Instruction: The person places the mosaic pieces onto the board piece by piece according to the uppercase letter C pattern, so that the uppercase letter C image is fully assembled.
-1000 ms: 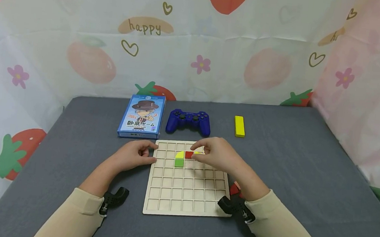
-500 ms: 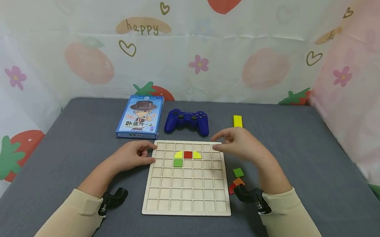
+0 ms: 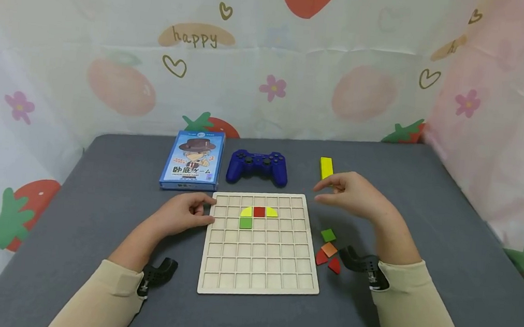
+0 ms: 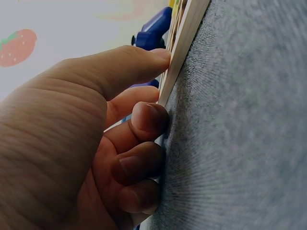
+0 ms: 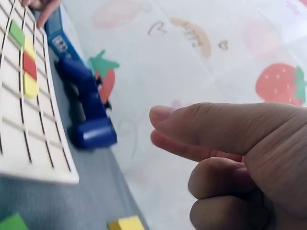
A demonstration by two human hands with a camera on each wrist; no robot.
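A square wooden grid board (image 3: 260, 257) lies on the dark grey table. In its upper cells sit two yellow rounded pieces (image 3: 271, 212), a red square (image 3: 259, 212) between them and a green square (image 3: 245, 223) below the left one. My left hand (image 3: 183, 212) touches the board's left edge with thumb and index fingertips; its other fingers are bent underneath, as the left wrist view shows. Over the table, right of the board, hovers my right hand (image 3: 355, 193), holding nothing. Its thumb (image 5: 206, 122) and index finger lie apart from any piece.
Right of the board lie a green piece (image 3: 328, 235), an orange piece (image 3: 329, 249) and two red pieces (image 3: 334, 265). Behind stand a blue boxed game (image 3: 194, 160), a blue game controller (image 3: 258, 167) and a yellow block (image 3: 326, 167), partly behind my right hand.
My right hand has moved right, off the board's upper cells, uncovering the right yellow piece and the loose pieces beside the board. The left hand stays at the board's edge.
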